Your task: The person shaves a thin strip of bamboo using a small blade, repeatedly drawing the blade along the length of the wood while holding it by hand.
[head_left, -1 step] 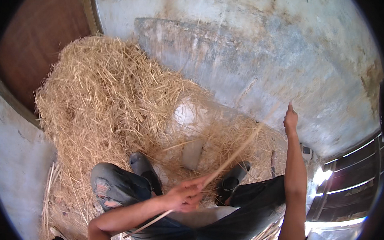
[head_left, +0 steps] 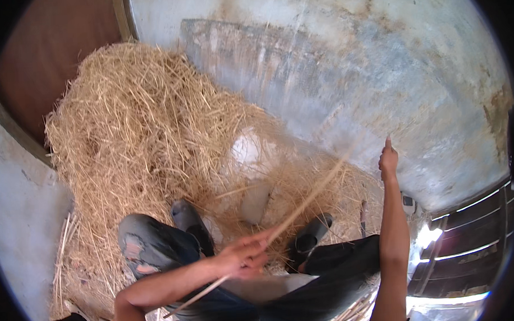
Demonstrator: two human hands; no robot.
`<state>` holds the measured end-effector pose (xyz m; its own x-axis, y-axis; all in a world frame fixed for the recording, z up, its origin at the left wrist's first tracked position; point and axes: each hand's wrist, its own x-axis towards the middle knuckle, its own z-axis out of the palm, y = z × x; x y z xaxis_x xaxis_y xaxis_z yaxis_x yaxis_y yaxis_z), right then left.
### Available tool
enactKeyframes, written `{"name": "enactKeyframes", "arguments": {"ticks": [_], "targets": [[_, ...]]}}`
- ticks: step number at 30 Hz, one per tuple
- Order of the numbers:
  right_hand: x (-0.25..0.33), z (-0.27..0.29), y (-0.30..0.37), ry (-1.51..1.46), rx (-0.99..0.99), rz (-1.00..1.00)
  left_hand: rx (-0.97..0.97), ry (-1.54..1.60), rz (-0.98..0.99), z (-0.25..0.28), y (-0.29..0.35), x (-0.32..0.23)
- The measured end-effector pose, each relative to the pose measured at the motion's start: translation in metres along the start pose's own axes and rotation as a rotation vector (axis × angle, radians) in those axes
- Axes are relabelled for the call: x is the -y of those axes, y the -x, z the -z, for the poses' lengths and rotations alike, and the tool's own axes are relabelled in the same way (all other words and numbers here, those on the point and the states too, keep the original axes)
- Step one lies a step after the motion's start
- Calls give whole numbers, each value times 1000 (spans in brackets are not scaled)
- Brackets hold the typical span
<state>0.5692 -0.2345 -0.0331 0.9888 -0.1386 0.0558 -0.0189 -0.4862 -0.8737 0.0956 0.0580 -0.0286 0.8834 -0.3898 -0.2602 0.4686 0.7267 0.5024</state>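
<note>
Left hand [head_left: 243, 260], one: fingers curled round the stick. Stick [head_left: 294, 216], one: long, thin, pale, slanting above the lap, far end blurred; probably light, stiff yet springy, prone to splinter; best gripped near its middle. Boots [head_left: 190, 223], two, dark. Slab [head_left: 255, 203], one, grey, between them. Right hand [head_left: 388, 159], one: outstretched, one digit raised; cannot tell whether it grasps anything. Straw heap [head_left: 146, 125], one, large, against the stained wall [head_left: 321, 60].
</note>
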Motion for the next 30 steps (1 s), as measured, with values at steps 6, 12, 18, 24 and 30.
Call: {"name": "enactKeyframes", "arguments": {"ticks": [6,12,18,24,30], "targets": [[63,-29,85,-109,335,202,10,59,-136,-3,0,-21],[99,-61,183,101,617,539,-120,-111,-266,-9,-17,-30],[102,-77,280,117,959,741,-195,-125,-274,-1,-16,-30],[101,-67,308,143,1074,760,-299,-119,-242,1,-22,-27],[99,-64,304,190,1037,835,-324,-223,-273,-1,-27,-25]]}}
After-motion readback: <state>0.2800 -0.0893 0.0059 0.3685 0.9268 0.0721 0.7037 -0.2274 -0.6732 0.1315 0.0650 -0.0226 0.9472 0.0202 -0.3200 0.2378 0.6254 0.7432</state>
